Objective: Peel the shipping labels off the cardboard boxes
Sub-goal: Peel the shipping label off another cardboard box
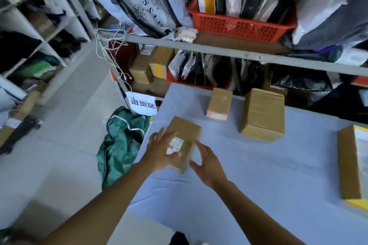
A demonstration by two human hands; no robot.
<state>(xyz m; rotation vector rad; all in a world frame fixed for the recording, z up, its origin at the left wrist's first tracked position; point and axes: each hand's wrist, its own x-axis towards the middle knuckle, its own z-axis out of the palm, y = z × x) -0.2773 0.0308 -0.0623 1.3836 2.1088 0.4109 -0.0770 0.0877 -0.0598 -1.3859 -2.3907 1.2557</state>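
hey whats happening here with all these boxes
A person stands at a table covered in pale blue cloth, working on a small brown cardboard box near its left edge. The left hand rests on the box beside a white shipping label that is on its top; the right hand is open at the box's near right corner. The image is blurred, so the exact contact is unclear. Three more cardboard boxes wait on the cloth.

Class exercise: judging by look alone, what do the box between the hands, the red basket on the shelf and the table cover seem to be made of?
Box: brown matt cardboard, probably; folded edges.
Red basket: moulded plastic, apparently; perforated lattice wall.
Table cover: pale blue cloth or thin sheet, uncertain; creased.
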